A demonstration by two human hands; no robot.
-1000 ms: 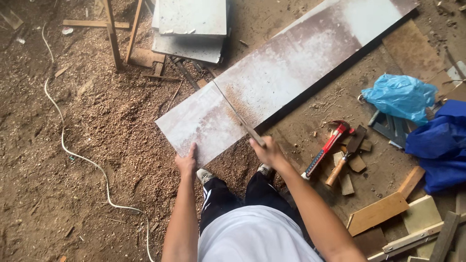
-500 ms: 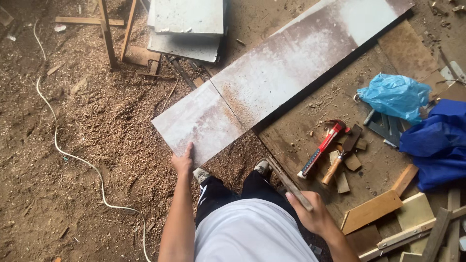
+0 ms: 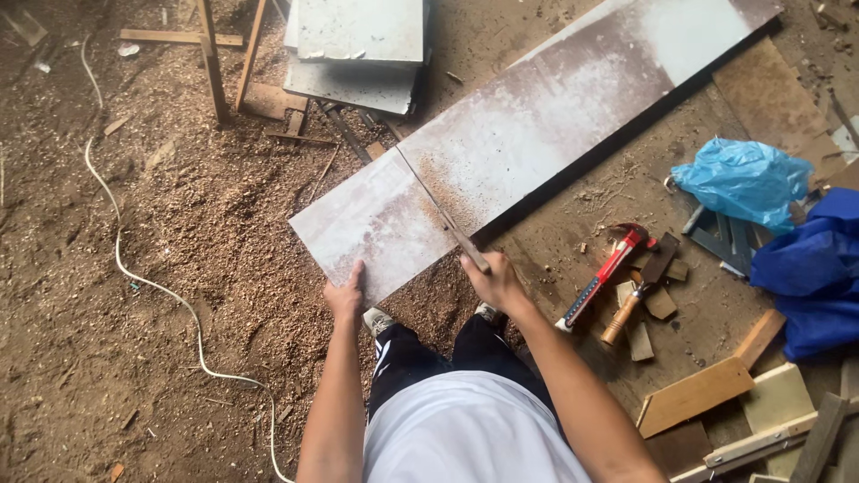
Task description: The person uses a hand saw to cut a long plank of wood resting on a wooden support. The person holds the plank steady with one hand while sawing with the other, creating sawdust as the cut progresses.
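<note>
Sawdust floor, right hand (image 3: 495, 283) sawing board (image 3: 528, 143)

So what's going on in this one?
A person stands over a long pale board lying on a sawdust-covered floor. The right hand grips a hand saw whose blade lies across the board along a cut line dusted with sawdust. The left hand presses on the board's near edge. A red-handled hammer and a wooden-handled hammer lie to the right, near a blue plastic bag.
</note>
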